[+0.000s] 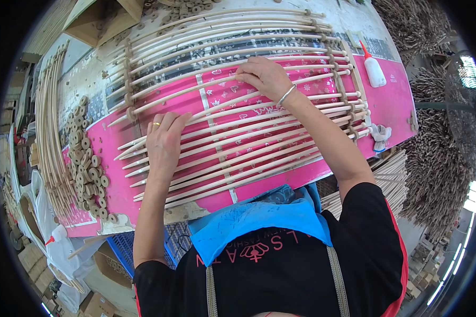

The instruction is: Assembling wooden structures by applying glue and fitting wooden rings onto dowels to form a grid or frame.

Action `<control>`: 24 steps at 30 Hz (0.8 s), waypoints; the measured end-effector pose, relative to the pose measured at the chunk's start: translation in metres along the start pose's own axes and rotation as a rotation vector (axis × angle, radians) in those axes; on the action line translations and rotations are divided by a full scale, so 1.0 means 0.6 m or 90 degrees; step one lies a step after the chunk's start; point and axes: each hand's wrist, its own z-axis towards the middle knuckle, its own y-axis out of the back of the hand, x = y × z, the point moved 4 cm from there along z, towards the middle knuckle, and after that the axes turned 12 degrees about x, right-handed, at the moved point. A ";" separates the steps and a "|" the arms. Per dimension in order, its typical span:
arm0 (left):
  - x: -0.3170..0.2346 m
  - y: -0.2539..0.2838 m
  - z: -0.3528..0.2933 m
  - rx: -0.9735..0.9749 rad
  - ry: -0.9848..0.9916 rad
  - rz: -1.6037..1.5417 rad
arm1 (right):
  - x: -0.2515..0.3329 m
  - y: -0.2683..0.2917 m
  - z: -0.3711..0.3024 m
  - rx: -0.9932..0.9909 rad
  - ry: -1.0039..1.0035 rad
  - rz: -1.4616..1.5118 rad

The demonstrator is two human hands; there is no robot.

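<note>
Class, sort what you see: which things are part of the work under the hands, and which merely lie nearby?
In use:
left hand
right hand
rattan rods
pink board

Lying about:
glue bottle
wooden rings
spare rod bundle

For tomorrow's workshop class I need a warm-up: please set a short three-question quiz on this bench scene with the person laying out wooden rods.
1. True or false: both hands rest on the wooden rods spread across the pink board.
2. Which hand wears a ring? A) left hand B) right hand C) neither
3. Fill in: the white glue bottle near the board's far right corner has a ____ tip.

Key
1. True: each hand lies flat on the rods.
2. A; the right one shows a bracelet at the wrist instead.
3. Red.
</note>
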 end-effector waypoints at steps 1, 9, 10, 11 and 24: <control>0.000 0.001 -0.003 0.003 0.002 -0.006 | 0.000 0.002 0.001 -0.007 0.004 -0.002; 0.000 -0.002 -0.003 -0.007 0.010 -0.003 | -0.005 0.009 0.003 -0.004 0.043 0.024; 0.000 -0.002 -0.003 -0.013 0.005 -0.005 | -0.007 0.005 0.000 0.004 0.031 0.019; 0.000 -0.003 -0.003 -0.013 0.005 -0.006 | -0.008 0.002 -0.003 0.000 0.034 0.016; 0.010 -0.007 -0.019 -0.040 0.010 -0.015 | 0.028 0.024 0.006 -0.072 0.095 -0.134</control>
